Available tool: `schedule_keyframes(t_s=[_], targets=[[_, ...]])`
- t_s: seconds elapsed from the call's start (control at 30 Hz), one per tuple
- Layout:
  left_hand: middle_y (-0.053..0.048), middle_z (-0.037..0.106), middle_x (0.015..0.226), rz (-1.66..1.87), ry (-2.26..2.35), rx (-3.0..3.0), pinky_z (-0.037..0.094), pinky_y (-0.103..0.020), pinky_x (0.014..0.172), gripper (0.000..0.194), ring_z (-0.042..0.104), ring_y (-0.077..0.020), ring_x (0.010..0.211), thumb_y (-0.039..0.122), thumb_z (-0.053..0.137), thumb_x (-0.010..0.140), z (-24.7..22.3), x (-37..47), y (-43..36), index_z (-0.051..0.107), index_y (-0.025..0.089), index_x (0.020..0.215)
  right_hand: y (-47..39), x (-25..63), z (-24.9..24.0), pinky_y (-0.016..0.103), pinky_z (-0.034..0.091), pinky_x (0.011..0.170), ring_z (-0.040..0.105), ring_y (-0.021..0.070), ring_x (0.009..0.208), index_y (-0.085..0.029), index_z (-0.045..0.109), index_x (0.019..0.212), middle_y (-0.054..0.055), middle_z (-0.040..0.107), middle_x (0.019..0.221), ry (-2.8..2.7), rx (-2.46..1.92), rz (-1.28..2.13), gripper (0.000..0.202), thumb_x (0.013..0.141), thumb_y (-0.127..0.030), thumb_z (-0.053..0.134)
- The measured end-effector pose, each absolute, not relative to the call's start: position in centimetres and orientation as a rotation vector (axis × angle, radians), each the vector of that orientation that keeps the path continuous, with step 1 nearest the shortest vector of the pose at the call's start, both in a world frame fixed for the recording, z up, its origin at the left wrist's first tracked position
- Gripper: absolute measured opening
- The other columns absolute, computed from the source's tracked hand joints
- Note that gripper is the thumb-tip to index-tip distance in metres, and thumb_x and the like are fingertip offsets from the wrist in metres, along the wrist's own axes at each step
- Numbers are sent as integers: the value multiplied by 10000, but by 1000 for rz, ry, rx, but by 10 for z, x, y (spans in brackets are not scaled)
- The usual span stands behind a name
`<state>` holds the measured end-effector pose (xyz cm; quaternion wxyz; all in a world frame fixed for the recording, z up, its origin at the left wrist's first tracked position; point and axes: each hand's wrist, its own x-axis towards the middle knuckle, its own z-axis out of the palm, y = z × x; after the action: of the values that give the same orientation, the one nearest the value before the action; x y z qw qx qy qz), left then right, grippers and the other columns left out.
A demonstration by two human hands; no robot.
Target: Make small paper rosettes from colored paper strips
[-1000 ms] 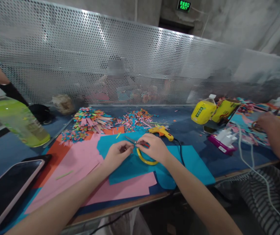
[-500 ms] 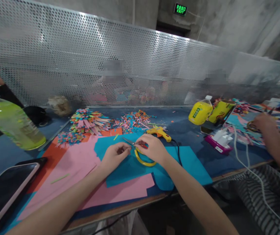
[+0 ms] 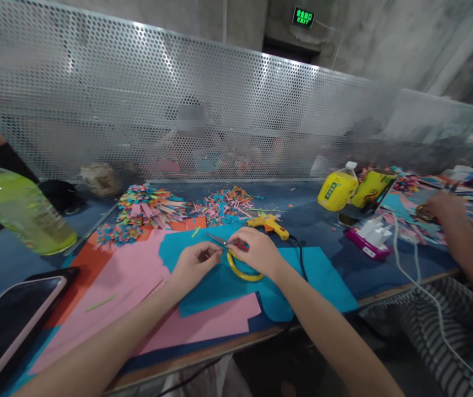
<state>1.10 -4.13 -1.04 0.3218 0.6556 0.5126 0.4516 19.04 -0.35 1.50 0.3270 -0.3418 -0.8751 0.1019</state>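
Note:
Scissors with yellow handles are in my right hand, their blades angled up to the left. Close by the blades, the fingers and thumb of my left hand are pinched together; whatever is between them is too small to make out. Both hands are over blue paper, which overlaps pink paper. Just beyond my right hand lies a yellow glue gun. Thin green paper strips rest on the sheets.
Fringed paper clusters and a heap of cut strips sit behind. At left are a green drink bottle and a phone. To the right stand a yellow bottle, a power strip and a co-worker's hand.
My hands and the scissors stay almost in place. The view has shifted very slightly.

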Motion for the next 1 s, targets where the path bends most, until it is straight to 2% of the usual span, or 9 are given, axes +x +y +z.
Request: schedule_keyframes(t_s=[0.3,0.73,1.0], targets=[[-7,609,642,1191,1331,1719,429,-222,555,221,558,-129,583,348,533,741,-13,9,-40,636,152,745,-6,190,17,236,433,696,555,129,784,-174,601,853,27,611,826,-2311,-821,305,141,790,-298,579],[-25,626,682,1164,1306,1741,438,-231,567,260,566,-136,604,379,531,752,-14,10,-40,641,147,795,-6,189,17,213,423,688,546,117,776,-172,615,810,18,620,798,-2345,-777,213,88,810,-208,535],[-29,638,687,1171,1358,1731,441,-234,562,266,577,-139,598,385,530,747,-15,9,-40,647,148,771,-5,191,18,224,424,708,545,121,770,-173,606,808,21,609,796,-2309,-819,214,93,817,-205,519]])
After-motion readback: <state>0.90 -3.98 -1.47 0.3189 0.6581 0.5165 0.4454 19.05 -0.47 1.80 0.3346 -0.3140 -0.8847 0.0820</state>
